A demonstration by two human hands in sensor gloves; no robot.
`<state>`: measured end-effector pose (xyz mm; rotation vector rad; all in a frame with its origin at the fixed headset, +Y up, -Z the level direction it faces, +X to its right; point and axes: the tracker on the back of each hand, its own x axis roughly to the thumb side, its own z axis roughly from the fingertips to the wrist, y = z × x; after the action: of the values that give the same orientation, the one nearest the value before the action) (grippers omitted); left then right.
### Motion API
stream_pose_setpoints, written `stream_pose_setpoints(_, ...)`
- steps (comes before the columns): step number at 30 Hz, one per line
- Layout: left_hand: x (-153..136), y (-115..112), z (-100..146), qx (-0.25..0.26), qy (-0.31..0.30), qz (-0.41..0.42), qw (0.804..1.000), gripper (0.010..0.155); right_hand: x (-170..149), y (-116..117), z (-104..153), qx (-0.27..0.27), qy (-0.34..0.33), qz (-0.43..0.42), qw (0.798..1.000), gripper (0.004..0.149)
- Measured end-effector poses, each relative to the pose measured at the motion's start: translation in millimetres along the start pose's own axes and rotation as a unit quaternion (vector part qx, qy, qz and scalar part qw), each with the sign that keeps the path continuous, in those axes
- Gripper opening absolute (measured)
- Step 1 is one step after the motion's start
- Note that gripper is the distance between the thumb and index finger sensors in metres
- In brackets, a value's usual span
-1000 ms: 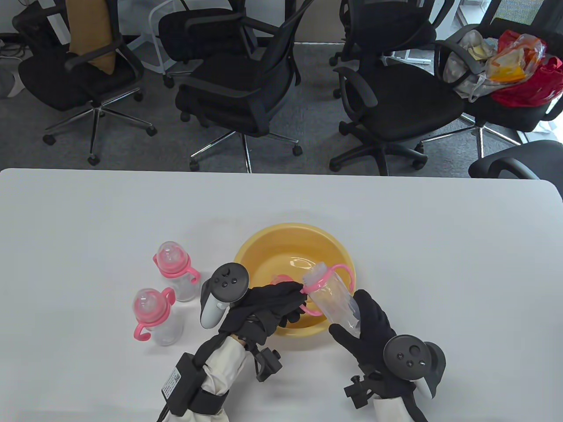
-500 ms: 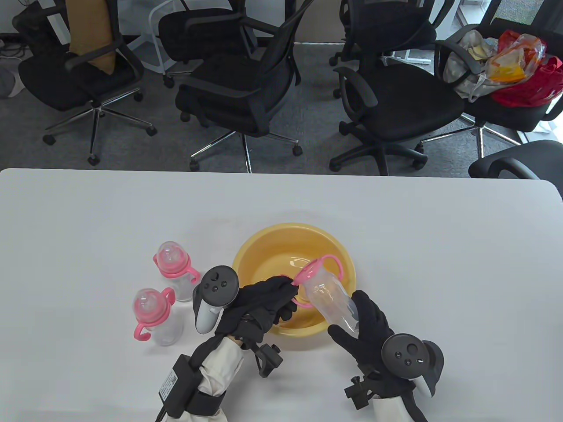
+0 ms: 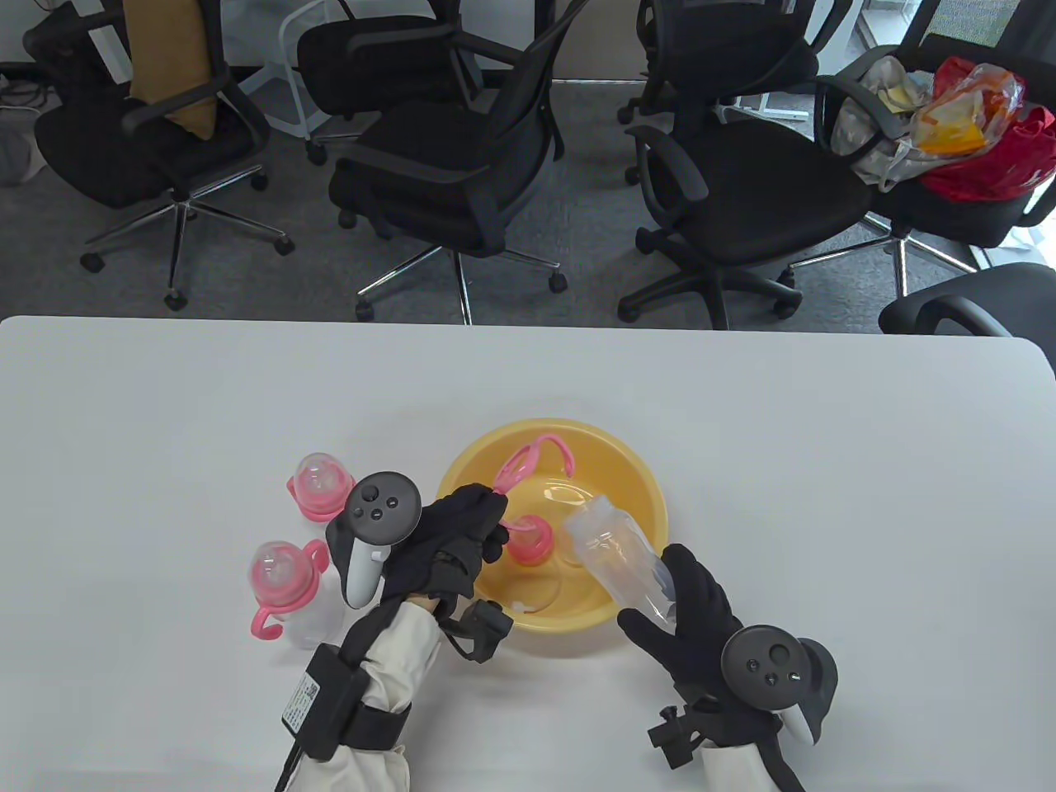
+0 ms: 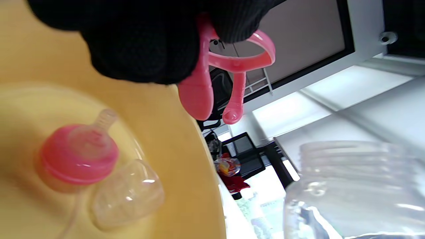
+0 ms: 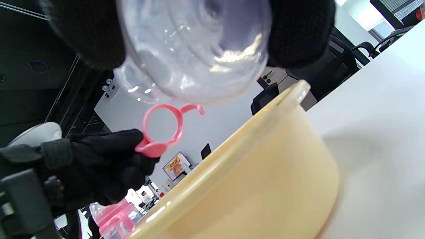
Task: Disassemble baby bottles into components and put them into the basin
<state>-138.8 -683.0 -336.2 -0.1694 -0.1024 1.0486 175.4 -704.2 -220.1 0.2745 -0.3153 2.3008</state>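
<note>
The round yellow plastic basin [image 3: 462, 487] sits on the white surface [image 3: 742, 429]. Above its near-left rim, the left hand [image 3: 462, 528] pinches a pink plastic handle ring with two curved grips [image 3: 528, 458], fingers curled tight on one side of the ring; the ring hangs free over the basin, clear of the bottle. Over the basin's near-right rim, the right hand [image 3: 689, 606] holds a clear plastic bottle body [image 3: 615, 557] by its base, fingers and thumb wrapped round it, with the bare threaded neck tilted down toward the basin's middle. Inside the basin lie a pink screw collar with its clear teat [image 3: 526, 540] and, touching it in the left wrist view, a clear dome cap [image 4: 127, 196]. Left of the basin stand two assembled baby bottles with pink collars and handles, one just beside its left rim [image 3: 318, 487], the other nearer the person [image 3: 289, 590].
</note>
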Motion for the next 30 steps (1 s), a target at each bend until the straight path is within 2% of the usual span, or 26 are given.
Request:
stream_pose_setpoints(11, -1.6, -10.1, -27.9, -0.013, 0.112, -0.120, 0.986, 0.049, -1.1, -1.4, 0.4, -0.002, 0.000, -0.005, 1.000, 0.086)
stream_pose_setpoints(15, -2.4, -19.9, -33.4, -0.037, 0.129, -0.137, 0.982, 0.049, -1.1, -1.4, 0.4, -0.002, 0.000, -0.005, 1.000, 0.086)
stream_pose_setpoints(30, -5.9, -38.6, -53.3, -0.072, 0.196, -0.145, 0.967, 0.049, -0.7, -1.0, 0.5, -0.007, -0.002, -0.013, 1.000, 0.086)
